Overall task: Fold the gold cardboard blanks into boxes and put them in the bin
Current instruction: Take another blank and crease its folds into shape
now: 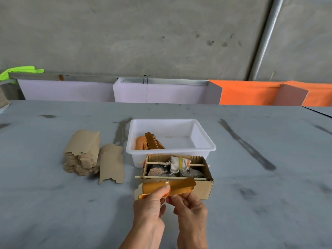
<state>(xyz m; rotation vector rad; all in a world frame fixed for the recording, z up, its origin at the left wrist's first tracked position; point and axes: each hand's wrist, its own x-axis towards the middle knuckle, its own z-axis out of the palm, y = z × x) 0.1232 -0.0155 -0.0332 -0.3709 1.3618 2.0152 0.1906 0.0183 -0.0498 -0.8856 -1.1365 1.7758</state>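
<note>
A gold cardboard blank (181, 186), partly folded, is held just above the table's near middle. My left hand (150, 206) grips it from below, thumb on its front face. My right hand (190, 206) pinches its lower edge on the right. A white plastic bin (206, 146) stands behind, with a few folded gold boxes (149, 143) lying in its left part. A stack of flat blanks (82, 153), brown side up, lies to the left, with one loose blank (111, 163) beside it.
A brown cardboard box (204, 187) with wooden sticks across it and rags inside stands between the bin and my hands. Purple and orange panels line the table's far edge under a concrete wall. The grey table (260, 203) stretches wide on both sides.
</note>
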